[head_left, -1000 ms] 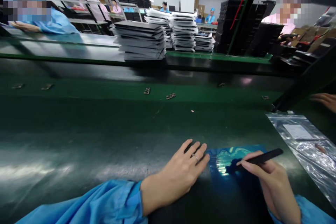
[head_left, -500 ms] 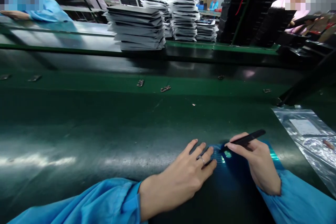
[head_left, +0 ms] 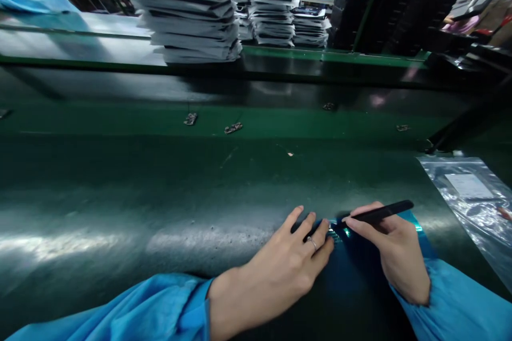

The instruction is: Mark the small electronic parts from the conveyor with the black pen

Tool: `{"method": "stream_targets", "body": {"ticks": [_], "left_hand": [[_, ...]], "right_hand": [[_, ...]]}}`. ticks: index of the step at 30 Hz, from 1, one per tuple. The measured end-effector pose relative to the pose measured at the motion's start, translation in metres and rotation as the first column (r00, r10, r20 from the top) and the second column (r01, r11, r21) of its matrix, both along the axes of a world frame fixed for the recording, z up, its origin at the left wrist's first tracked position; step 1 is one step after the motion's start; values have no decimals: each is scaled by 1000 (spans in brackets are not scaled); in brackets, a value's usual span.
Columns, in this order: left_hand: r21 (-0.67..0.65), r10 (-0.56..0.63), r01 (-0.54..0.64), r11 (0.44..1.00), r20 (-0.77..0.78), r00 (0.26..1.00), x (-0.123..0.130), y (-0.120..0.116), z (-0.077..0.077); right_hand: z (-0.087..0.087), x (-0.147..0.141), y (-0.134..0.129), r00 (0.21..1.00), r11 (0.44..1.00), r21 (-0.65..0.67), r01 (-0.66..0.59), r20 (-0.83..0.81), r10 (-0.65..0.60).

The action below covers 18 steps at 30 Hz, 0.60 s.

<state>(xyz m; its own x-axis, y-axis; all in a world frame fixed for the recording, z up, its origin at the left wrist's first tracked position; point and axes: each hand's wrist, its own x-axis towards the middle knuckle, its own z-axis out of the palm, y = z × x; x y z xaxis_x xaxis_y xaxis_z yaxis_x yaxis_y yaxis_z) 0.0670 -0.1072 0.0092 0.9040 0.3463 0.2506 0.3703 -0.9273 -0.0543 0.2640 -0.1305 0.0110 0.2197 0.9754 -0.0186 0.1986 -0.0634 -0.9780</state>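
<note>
My left hand [head_left: 282,272], with a ring on one finger, lies with fingers spread on the left part of a glossy dark blue film sheet [head_left: 346,277]. In my right hand [head_left: 394,248] are slim black tweezers [head_left: 378,214], pinched between thumb and fingers. Their tip points down-left to the sheet near my left fingertips; whether it touches cannot be made out. Small shiny green-blue marks show on the sheet by the tip. Part of the sheet is hidden under both hands.
A clear plastic bag [head_left: 468,186] with a white label lies at right. Small dark parts [head_left: 233,128] are spaced along the green strip [head_left: 280,122]. Beyond stand stacks of interleaved sheets [head_left: 192,24] and black trays [head_left: 348,5]. A dark post [head_left: 464,122] rises at right; other people work behind.
The camera view has tipped down and shifted a little to the right. My left fingers sit slightly farther right, and the tweezers lie a bit flatter. Fewer shiny marks show on the sheet.
</note>
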Motion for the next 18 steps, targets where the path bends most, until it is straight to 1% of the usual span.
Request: {"method": "stream_targets", "body": {"ticks": [18], "left_hand": [[-13, 6, -6, 1000, 0, 1000, -1, -2, 2]], "right_hand": [[2, -1, 2, 999, 1000, 1, -12, 31, 12]]}}
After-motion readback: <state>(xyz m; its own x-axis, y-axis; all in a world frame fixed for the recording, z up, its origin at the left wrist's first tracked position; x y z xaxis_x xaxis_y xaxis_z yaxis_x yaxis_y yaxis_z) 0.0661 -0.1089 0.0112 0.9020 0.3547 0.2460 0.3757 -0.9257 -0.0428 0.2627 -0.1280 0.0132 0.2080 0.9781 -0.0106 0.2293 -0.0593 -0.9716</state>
